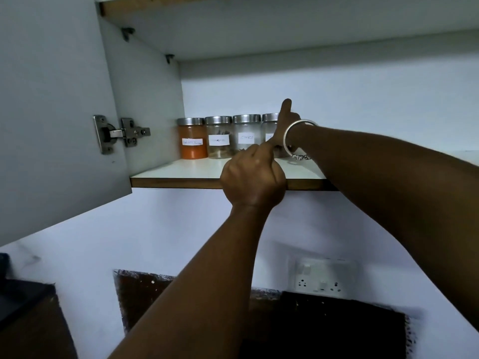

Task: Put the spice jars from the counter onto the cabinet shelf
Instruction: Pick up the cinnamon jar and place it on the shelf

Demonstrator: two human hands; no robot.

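Four glass spice jars with steel lids and white labels stand in a row at the back left of the cabinet shelf [181,174]. From the left they are an orange-powder jar [192,141], a jar of brown pieces [218,137], a nearly clear jar [246,136] and a fourth jar [269,125]. My right hand [286,125], with a bangle on the wrist, lies against the fourth jar's right side, thumb raised. Its fingers are hidden behind the jar. My left hand [252,180] is a fist at the shelf's front edge, index finger reaching toward the fourth jar's base.
The cabinet door [51,112] hangs open on the left, its hinge [116,134] beside the shelf. A second shelf [259,29] spans above. The shelf's right part lies behind my right forearm. Below are a wall socket [324,277] and dark counter objects [23,301].
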